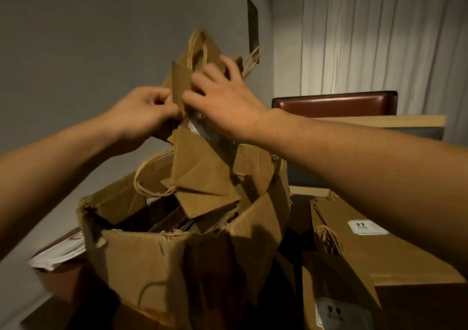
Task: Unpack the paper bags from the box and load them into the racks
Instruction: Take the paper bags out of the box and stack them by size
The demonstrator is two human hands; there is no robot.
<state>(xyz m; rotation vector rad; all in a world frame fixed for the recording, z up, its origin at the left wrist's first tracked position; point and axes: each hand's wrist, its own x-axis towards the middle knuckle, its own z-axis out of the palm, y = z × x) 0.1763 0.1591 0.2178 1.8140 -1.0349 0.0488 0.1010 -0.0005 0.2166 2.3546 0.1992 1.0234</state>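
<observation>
both hands, left hand (145, 109) and right hand (222, 101), pinching folded brown paper bags (200, 172) above torn box (162, 258); bundle apparently clear of rim.

Both arms stretched forward and up, bare to past the wrists. Left hand (145, 108) curled tight, thumb and fingers pinching, knuckles toward the camera. Right hand (222, 96) just beside it, back up, fingers spread and bent, gripping from above.

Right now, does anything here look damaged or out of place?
Yes. The box is damaged: its front rim is torn and ragged and its corners are split. Both hands, left and right, hold crumpled bags above it.
</observation>
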